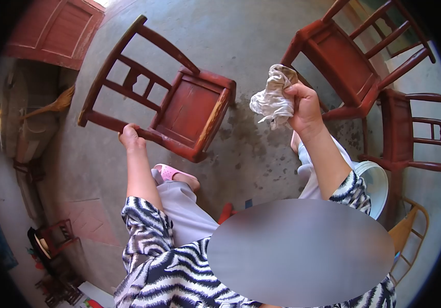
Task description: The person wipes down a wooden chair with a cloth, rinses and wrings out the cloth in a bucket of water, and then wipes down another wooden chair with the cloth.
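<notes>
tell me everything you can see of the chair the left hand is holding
The chair looks wooden, painted dark red, with a squarish panelled seat. One seat edge is worn to yellowish brown. Its back has two side posts, crosspieces and short slats, and lies toward the picture's left. It is left of centre; the left hand holds one back post. The legs are mostly hidden, so I can't tell whether it stands level.

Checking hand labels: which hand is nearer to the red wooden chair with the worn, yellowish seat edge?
Left: the left hand grips that chair at its backrest. The right hand, holding a crumpled whitish cloth, is apart from it, rightward.
</notes>
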The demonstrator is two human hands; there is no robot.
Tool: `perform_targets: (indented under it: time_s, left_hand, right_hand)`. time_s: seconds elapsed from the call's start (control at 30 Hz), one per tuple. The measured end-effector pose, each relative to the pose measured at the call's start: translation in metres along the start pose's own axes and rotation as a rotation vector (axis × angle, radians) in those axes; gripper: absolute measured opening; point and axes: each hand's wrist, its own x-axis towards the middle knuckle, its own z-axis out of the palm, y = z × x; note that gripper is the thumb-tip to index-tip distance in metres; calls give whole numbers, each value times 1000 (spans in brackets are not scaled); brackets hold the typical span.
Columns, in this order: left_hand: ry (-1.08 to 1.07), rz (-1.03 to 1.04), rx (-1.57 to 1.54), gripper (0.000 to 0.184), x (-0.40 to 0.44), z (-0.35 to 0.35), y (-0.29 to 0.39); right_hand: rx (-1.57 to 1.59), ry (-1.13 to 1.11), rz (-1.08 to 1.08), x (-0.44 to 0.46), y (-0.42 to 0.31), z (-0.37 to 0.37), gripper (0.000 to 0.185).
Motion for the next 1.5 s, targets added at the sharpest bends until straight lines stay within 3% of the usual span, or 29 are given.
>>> perform_targets:
  time_s: [0.2,0.27,0.3,0.37,0.47,0.53,0.6,0.67,0.73,0.8,0.93,0.97,1.07,1.17,1.27,1.4,1.5]
  left_hand:
    - [143,-66,-13,32,41,-33,-29]
    - [137,-2,-17,46,47,-35,-35]
    - [132,0,-15,46,26,-26,-23]
    - [339,-95,56,60,-49,4,16]
    - [271,-64,-43,65,-95,21,12]
    - [42,155,-69,60,-114,39,-13]
    - [-605,10,92,50,-126,46,-14]
    - [-997,-356,9,44,-165,69,7]
    - [-1197,-247,36,46,-194,82,6]
    - [-1386,-371,-99,49,-212,87,8]
    - [-1389,-473,-1,31,-212,86,8]
    - [-1269,-384,14,19,-212,87,5]
    - [-1132,-333,72,18,-194,85,1]
    - [-1058,-359,-41,17,-192,82,9]
    - [-1070,-346,-137,21,-186,78,9]
    - [-1148,-329,-177,21,-193,77,2]
    - [-1239,-374,-144,19,-223,74,0]
  right_hand:
    - [1,-21,-1,5,3,-8,31]
    - [6,-30,1,6,4,-7,30]
    - [22,-52,-23,7,5,-7,29]
    - [40,-73,-51,7,3,-7,28]
    - [78,28,26,5,1,-7,26]
    - [93,97,26,5,4,0,25]
    - [70,66,-26,-1,6,14,28]
    - [98,-14,28,-2,7,20,29]
    - [101,-80,64,-3,8,24,30]
    - [106,-165,147,-2,10,26,31]
    - [-118,-218,110,-2,10,20,32]
    - [-214,-131,70,0,13,21,29]
    - [-493,49,-16,0,14,22,25]
    - [-615,71,-70,5,19,9,22]
    - [-568,173,-118,0,12,10,21]
    - [-527,111,-289,1,14,-15,20]
    - [-299,64,-224,-20,-6,-33,18]
